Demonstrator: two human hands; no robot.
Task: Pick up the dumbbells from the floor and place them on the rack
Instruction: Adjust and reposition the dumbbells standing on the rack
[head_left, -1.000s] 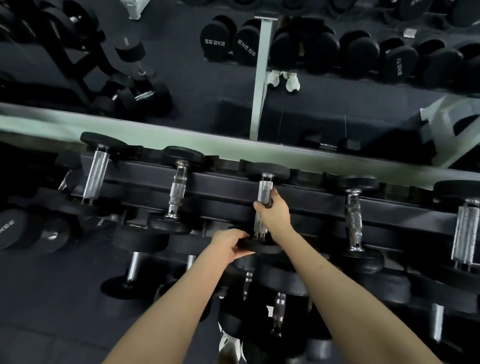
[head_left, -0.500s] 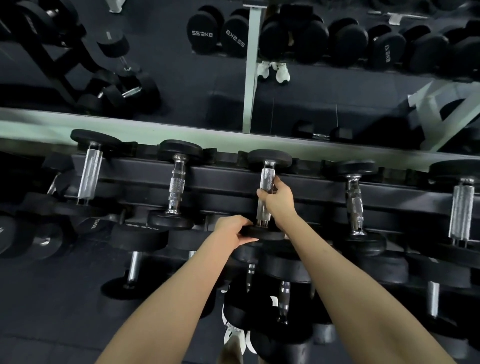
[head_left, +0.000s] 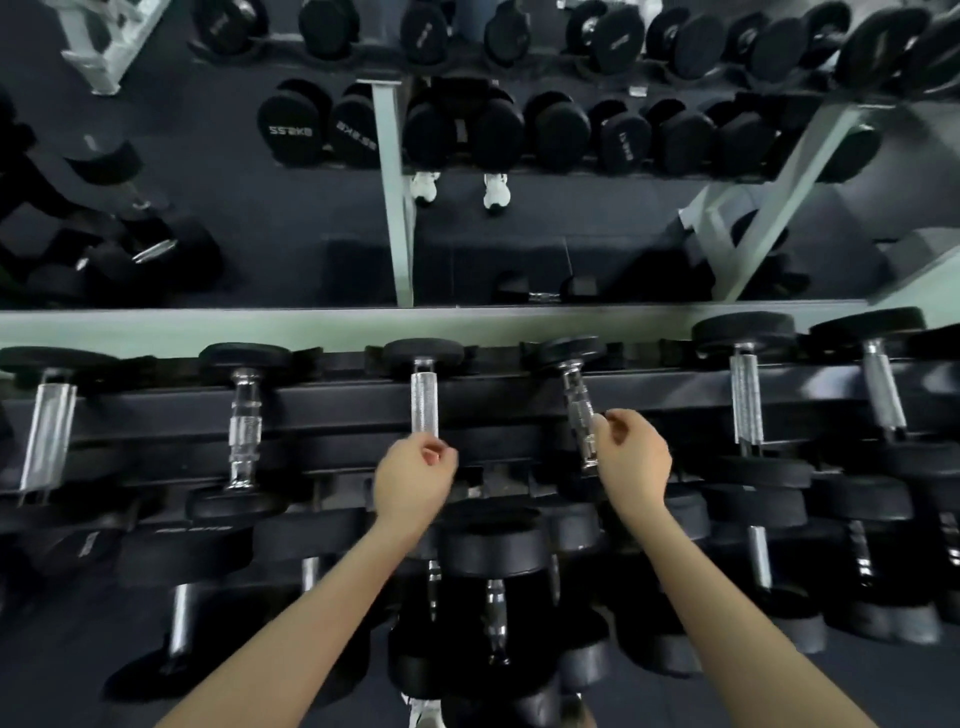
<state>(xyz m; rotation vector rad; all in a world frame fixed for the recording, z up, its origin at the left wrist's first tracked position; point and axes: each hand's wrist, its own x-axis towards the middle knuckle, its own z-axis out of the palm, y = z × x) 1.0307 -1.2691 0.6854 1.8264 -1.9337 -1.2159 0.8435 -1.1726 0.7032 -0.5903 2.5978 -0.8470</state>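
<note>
**A:** Where are the dumbbells?

**B:** The straight-handled dumbbell (head_left: 425, 402) lies on the top tier of the rack (head_left: 332, 410), at the centre of the frame. Its far head is at the back rail and its knurled handle runs toward the viewer. Just to its right is the tilted dumbbell (head_left: 576, 405), which sits askew on the same tier with its chrome handle slanting down to the right.

**A:** And the hands?

**B:** The left hand (head_left: 415, 480) is just below the near end of the straight handle, with its fingers loosely curled and nothing in its grasp. The right hand (head_left: 634, 462) is just beside the lower part of the slanted handle, fingers curled. Its fingertips (head_left: 605, 420) come right up to the chrome, but motion blur hides whether they pinch it or only come near it, so I cannot tell.

**A:** What lies around them?

**B:** Four more top-tier dumbbells (head_left: 244, 421) flank the pair, two on the left and two on the right. The lower-tier dumbbells (head_left: 493, 545) crowd the bottom centre between the forearms. The dark floor (head_left: 52, 649) shows at lower left. A mirror (head_left: 311, 249) fills the upper half above a pale ledge (head_left: 208, 325). It reflects rows of black dumbbells and a pair of white shoes (head_left: 496, 189).
</note>
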